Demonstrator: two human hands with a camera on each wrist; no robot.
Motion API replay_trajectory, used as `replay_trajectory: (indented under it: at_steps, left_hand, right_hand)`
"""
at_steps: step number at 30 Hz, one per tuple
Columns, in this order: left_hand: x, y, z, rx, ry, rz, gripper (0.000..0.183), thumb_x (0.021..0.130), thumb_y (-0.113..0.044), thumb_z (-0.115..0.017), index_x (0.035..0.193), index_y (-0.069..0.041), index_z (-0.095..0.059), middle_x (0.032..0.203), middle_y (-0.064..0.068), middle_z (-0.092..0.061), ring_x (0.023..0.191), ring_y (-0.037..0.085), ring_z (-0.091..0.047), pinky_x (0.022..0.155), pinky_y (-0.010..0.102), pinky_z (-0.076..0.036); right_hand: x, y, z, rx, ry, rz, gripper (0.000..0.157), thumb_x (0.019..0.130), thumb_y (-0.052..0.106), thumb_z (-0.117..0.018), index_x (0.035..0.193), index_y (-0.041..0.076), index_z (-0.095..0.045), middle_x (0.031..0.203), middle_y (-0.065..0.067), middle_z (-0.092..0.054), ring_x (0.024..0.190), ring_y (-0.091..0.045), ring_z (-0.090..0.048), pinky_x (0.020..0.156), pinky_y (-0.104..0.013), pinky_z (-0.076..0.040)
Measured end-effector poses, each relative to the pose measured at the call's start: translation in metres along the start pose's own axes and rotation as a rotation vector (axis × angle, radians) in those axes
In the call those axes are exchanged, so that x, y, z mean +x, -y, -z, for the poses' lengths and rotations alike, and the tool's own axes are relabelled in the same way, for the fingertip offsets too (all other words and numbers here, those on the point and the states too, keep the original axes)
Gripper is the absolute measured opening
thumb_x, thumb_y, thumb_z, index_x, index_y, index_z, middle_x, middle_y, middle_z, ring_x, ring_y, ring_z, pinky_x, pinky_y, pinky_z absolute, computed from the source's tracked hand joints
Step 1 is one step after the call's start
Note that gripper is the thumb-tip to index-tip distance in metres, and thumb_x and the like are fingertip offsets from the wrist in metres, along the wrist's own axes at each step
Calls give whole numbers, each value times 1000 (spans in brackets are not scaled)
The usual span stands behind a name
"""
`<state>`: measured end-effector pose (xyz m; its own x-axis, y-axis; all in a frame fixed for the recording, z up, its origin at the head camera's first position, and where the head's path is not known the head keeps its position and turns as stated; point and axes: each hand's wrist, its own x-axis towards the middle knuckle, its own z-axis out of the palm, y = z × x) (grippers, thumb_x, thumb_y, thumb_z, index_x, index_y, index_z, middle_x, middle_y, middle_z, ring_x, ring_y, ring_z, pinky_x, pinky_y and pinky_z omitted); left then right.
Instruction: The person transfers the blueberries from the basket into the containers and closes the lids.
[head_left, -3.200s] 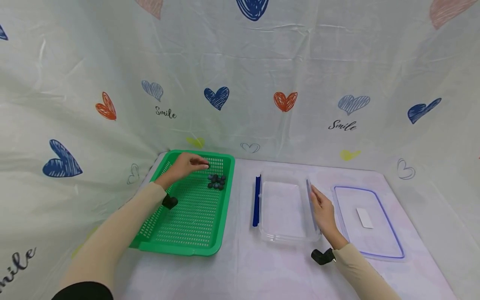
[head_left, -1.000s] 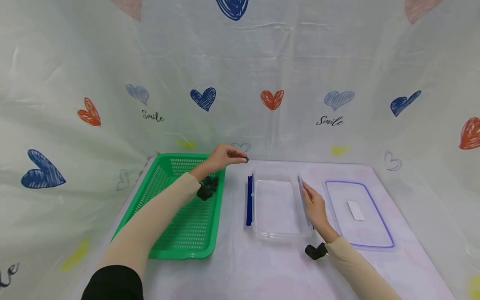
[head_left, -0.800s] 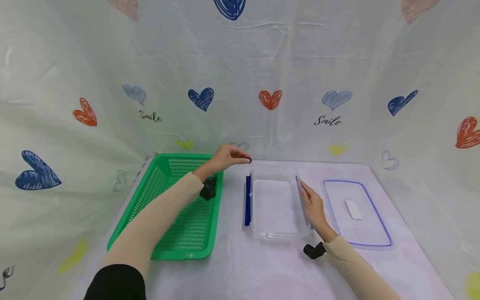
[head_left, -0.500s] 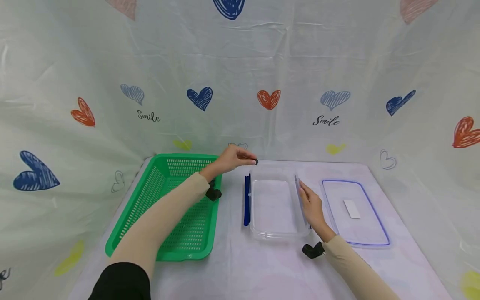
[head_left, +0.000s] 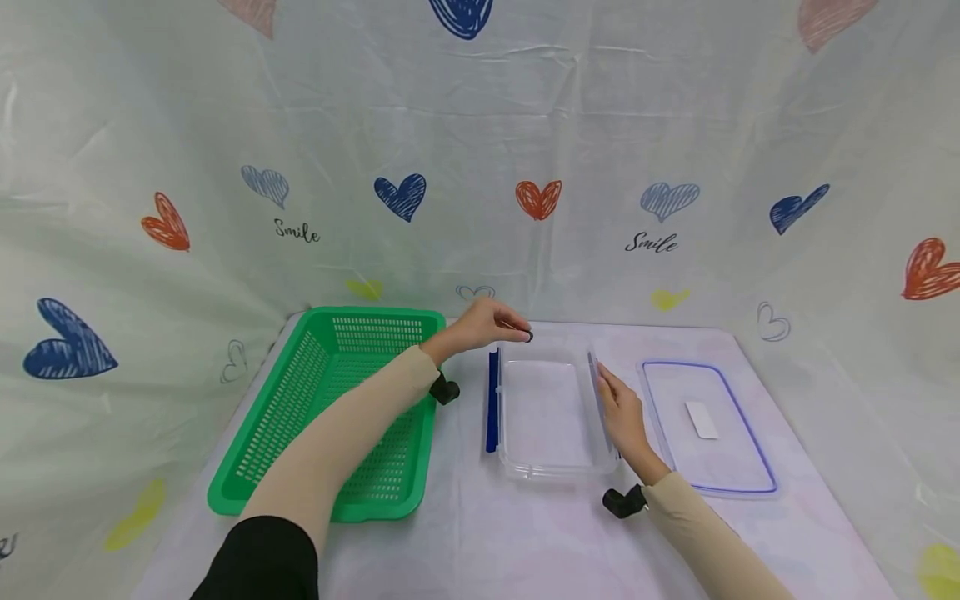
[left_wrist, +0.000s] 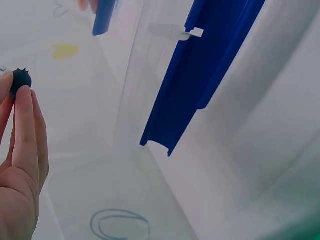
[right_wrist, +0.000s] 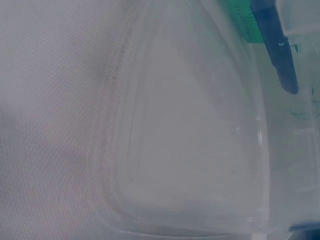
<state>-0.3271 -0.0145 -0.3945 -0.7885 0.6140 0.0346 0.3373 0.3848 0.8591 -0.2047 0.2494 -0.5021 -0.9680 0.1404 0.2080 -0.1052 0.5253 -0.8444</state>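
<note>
My left hand (head_left: 483, 325) pinches a dark blueberry (left_wrist: 21, 84) between thumb and fingertips; its crown shows in the left wrist view. It hovers over the back edge of a clear plastic container (head_left: 558, 472), whose blue side flap (head_left: 492, 400) hangs out on the left. At the container's right side, my right hand (head_left: 626, 412) grips the wall and flap there, its fingers partly hidden. The right wrist view shows the clear container close up, without the hand. A green perforated basket (head_left: 382, 510) stands left, partly covered by my left arm.
A clear lid with a blue seal (head_left: 738, 489) lies flat right of the container, a white label (head_left: 702, 419) on it. The pale tablecloth (head_left: 480, 542) shows in front. A heart-printed curtain (head_left: 465, 100) closes off the back and sides.
My left hand has carried the blueberry rightward from the basket to the container's back edge. The berries seen earlier in the basket are now behind my arm. My right hand keeps its grip.
</note>
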Motion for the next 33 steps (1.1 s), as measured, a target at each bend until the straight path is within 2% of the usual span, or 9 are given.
replay_trajectory:
  at_steps: [8, 14, 19, 29, 31, 33]
  left_hand:
    - [5, -3, -7, -16, 50, -7, 18, 90, -13, -76, 106, -4, -77, 100, 3, -74, 94, 15, -69, 87, 26, -55]
    - [7, -6, -10, 15, 84, 1, 20, 90, -12, -76, 108, -2, -76, 100, 4, -74, 94, 15, -69, 85, 24, -55]
    - [9, -1, -13, 15, 116, 3, 23, 90, -13, -76, 110, -1, -75, 100, 4, -74, 94, 15, -68, 84, 24, -56]
    - [13, 1, -22, 69, 128, 0, 17, 91, -16, -76, 104, -6, -78, 97, 0, -73, 94, 14, -66, 84, 23, -54]
    - [14, 1, -24, 84, 132, -1, 17, 91, -16, -76, 105, -6, -77, 97, 0, -74, 94, 14, -65, 83, 23, -54]
    - [14, 1, -25, 89, 137, -1, 18, 92, -16, -75, 106, -5, -77, 97, 1, -74, 94, 14, -66, 83, 23, -54]
  right_hand:
    - [2, 2, 4, 3, 3, -18, 45, 109, 22, -45, 147, -3, -45, 147, -24, -45, 136, -39, -42, 108, -53, -39]
    - [3, 7, 5, 77, 18, -65, 44, 108, 20, -47, 147, -2, -45, 148, -20, -44, 139, -34, -40, 111, -49, -37]
    - [2, 9, 4, 107, 36, -86, 46, 109, 22, -46, 148, -1, -43, 151, -17, -42, 140, -32, -38, 112, -47, -35]
    - [3, 4, 2, 83, 9, -65, 46, 109, 22, -46, 147, -2, -44, 150, -18, -43, 137, -32, -42, 107, -50, -40]
    - [3, 3, 1, 70, -3, -62, 45, 109, 21, -46, 147, -2, -45, 149, -18, -44, 135, -31, -44, 104, -45, -44]
    - [3, 2, 0, 55, -14, -59, 44, 108, 21, -46, 146, -2, -45, 148, -18, -45, 133, -32, -46, 99, -33, -47]
